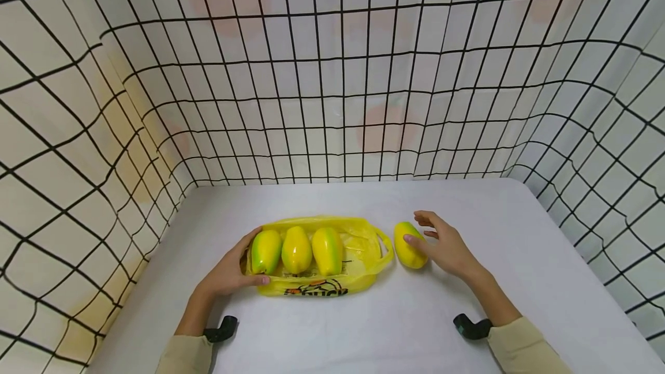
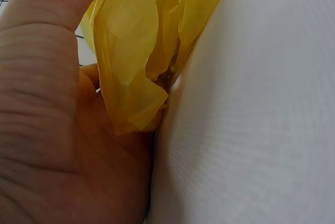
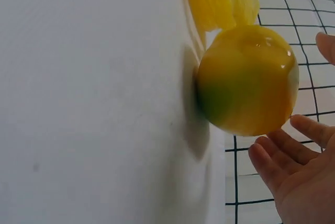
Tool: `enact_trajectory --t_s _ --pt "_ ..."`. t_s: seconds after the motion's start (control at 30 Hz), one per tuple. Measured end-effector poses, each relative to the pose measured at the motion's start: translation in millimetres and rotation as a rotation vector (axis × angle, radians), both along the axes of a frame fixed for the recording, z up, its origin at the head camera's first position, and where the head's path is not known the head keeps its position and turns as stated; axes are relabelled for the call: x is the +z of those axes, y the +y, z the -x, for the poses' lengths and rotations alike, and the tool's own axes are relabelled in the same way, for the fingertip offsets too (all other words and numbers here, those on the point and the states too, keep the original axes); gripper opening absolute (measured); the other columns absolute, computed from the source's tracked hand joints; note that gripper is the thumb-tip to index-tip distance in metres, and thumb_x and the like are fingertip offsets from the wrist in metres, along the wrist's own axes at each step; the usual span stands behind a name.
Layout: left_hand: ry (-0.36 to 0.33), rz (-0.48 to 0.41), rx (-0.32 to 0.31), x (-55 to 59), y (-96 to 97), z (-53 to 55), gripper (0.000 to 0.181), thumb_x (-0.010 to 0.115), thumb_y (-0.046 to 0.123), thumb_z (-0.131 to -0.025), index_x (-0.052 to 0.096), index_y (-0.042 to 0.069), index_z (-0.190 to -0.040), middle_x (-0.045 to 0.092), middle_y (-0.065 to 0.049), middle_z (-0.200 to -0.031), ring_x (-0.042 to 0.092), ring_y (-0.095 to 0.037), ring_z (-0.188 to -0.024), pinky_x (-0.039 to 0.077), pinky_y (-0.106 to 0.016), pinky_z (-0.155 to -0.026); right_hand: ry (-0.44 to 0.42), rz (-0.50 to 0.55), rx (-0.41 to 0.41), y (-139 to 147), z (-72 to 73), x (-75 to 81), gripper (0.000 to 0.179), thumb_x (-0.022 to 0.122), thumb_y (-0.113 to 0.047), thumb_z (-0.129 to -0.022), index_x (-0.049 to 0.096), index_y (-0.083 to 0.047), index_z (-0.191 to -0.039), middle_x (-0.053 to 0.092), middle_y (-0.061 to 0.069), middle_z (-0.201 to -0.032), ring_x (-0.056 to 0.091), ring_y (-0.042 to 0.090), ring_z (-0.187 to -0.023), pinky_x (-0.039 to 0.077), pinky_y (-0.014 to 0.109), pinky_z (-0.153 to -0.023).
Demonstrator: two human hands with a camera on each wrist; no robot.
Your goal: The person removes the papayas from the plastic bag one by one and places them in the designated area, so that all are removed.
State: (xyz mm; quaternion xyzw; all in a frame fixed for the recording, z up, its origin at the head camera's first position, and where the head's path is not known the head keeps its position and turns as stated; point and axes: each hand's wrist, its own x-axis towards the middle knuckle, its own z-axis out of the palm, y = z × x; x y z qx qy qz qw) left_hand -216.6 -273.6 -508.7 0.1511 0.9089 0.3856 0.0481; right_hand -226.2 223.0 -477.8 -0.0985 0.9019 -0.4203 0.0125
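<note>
A yellow plastic bag (image 1: 358, 247) lies on its side, spread on the table, with three glossy yellow-green mangoes (image 1: 296, 250) in a row on it. My left hand (image 1: 228, 264) grips the bag's left end, thumb at the front edge. Crumpled yellow plastic (image 2: 128, 51) sits between thumb and palm in the left wrist view. A separate mango (image 1: 408, 250) rests just right of the bag's handle loop. Beside it is my right hand (image 1: 447, 247), fingers loosely spread and thumb overlapping it in the head view. In the right wrist view, the thumb stands apart from this mango (image 3: 248, 82).
A white-covered table (image 1: 363, 328) bears everything. Black wire grid (image 1: 343, 97) rises at the back and both sides, with pale sheeting behind it. Each wrist carries a small black device (image 1: 223, 328). Dark printing marks the bag's front.
</note>
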Motion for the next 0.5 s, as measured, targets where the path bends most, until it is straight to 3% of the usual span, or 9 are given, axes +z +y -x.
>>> enact_trajectory --t_s 0.23,0.5 --pt "0.002 -0.025 -0.012 -1.3 0.2 1.6 0.114 0.084 0.051 -0.067 0.016 0.031 -0.155 0.031 -0.005 -0.157 0.033 -0.031 -0.141 0.023 -0.067 -0.113 0.098 0.024 0.022 -9 -0.3 6.3 0.071 0.063 -0.055 -0.088 0.04 -0.019 -0.144 0.046 0.009 -0.147 0.047 0.036 -0.131 0.043 0.055 -0.105" --pt "0.002 -0.028 -0.014 -2.5 -0.2 1.2 0.113 0.084 0.05 -0.067 0.016 0.031 -0.155 0.031 -0.006 -0.157 0.033 -0.033 -0.141 0.023 -0.068 -0.112 0.122 0.05 0.03 -24 -3.8 12.8 0.069 0.065 -0.055 -0.086 0.043 -0.021 -0.142 0.049 0.007 -0.144 0.048 0.032 -0.131 0.041 0.053 -0.107"
